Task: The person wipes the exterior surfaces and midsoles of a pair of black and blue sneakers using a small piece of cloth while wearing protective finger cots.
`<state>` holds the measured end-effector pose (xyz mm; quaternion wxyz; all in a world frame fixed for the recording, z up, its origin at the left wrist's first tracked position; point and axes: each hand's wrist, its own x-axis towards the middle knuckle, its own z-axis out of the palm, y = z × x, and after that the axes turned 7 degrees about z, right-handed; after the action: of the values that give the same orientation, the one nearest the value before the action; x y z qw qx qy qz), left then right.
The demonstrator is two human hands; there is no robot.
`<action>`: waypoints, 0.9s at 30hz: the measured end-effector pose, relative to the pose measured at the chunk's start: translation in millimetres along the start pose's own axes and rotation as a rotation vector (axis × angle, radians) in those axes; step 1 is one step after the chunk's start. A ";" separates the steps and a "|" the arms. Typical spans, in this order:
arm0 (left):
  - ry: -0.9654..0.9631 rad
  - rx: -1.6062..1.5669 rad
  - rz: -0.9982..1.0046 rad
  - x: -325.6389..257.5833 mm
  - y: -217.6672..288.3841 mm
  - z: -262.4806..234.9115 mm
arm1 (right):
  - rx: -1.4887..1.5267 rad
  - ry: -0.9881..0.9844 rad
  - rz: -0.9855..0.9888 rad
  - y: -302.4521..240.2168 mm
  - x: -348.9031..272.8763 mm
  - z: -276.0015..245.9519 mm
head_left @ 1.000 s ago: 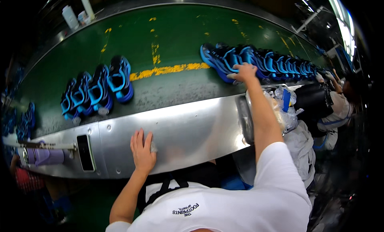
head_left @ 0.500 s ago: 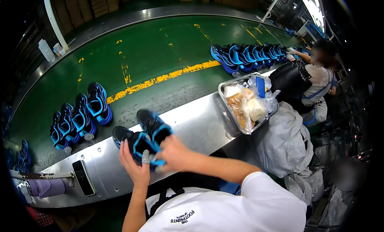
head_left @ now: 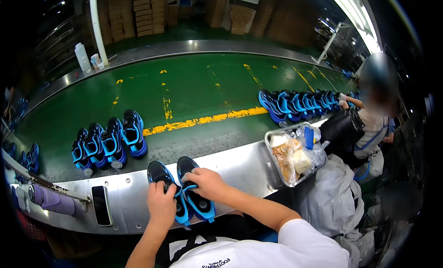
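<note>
Two black-and-blue sneakers lie side by side on the metal ledge in front of me, toes pointing away. My left hand (head_left: 161, 204) has its fingers bent over the opening of the left sneaker (head_left: 159, 171), gripping it around the tongue. On the right sneaker (head_left: 203, 207), my right hand (head_left: 208, 184) pinches the upper near the tongue and collar. The fingertips of both hands are partly hidden inside the shoes. Bright blue heel tabs of the pair point toward me.
Several matching sneakers (head_left: 111, 141) stand on the green belt (head_left: 198, 90) at left. A longer row (head_left: 295, 104) stands at right beside a co-worker (head_left: 369, 125). A metal tray (head_left: 272, 164) of bagged food, a phone (head_left: 101, 205) and a purple bottle (head_left: 57, 201) rest along the ledge.
The sneakers, tilted and close together before, now lie straight and parallel. My left hand has moved from the shoe's side onto its opening; my right hand has shifted forward on the other. The view has tilted up.
</note>
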<state>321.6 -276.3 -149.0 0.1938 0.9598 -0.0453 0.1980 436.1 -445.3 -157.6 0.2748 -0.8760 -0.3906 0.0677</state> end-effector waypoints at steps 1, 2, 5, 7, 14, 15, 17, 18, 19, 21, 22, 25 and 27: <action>-0.001 0.048 0.029 -5.6 4.1 0.3 | -0.004 -0.004 -0.017 4.2 -1.6 -3.3; -0.026 0.060 0.009 -12.2 5.2 -1.1 | 0.088 -0.007 0.009 7.1 -4.4 -7.4; -0.023 0.059 -0.032 -20.2 8.5 0.3 | 0.118 -0.007 0.069 -6.7 -11.3 -12.8; 0.030 -0.050 -0.078 -17.7 5.1 3.0 | 0.056 0.030 0.054 -16.2 -21.8 -8.4; -0.003 -0.230 -0.051 -16.1 -17.2 -2.0 | 0.214 0.043 0.013 4.5 -37.6 -22.9; -0.060 -0.251 -0.033 -14.9 -19.3 -5.1 | 0.180 0.035 0.016 6.7 -40.0 -21.3; -0.072 -0.163 -0.009 -17.1 -11.2 -0.9 | 0.110 -0.018 0.054 4.0 -43.5 -15.6; -0.091 -0.082 0.022 -16.5 -3.2 2.3 | 0.112 -0.024 0.039 2.0 -42.4 -12.7; -0.174 0.006 0.038 -11.6 13.2 -2.4 | 0.088 0.019 -0.016 0.3 -42.2 -9.9; -0.140 0.222 0.211 -10.9 18.0 18.0 | 0.077 0.028 -0.062 -1.8 -41.4 -7.7; -0.124 0.331 0.265 -10.4 20.7 23.4 | 0.081 0.025 -0.076 -1.2 -41.0 -6.9; -0.090 0.387 0.257 -13.6 24.2 35.5 | 0.122 0.029 -0.115 8.4 -42.0 -0.6; -0.036 0.412 0.212 -20.1 26.0 43.7 | 0.136 0.069 -0.159 13.1 -43.2 4.3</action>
<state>314.7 -317.0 -184.8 -0.0288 0.9724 -0.1078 0.2049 413.5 -481.8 -172.4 0.3513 -0.8233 -0.4437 0.0421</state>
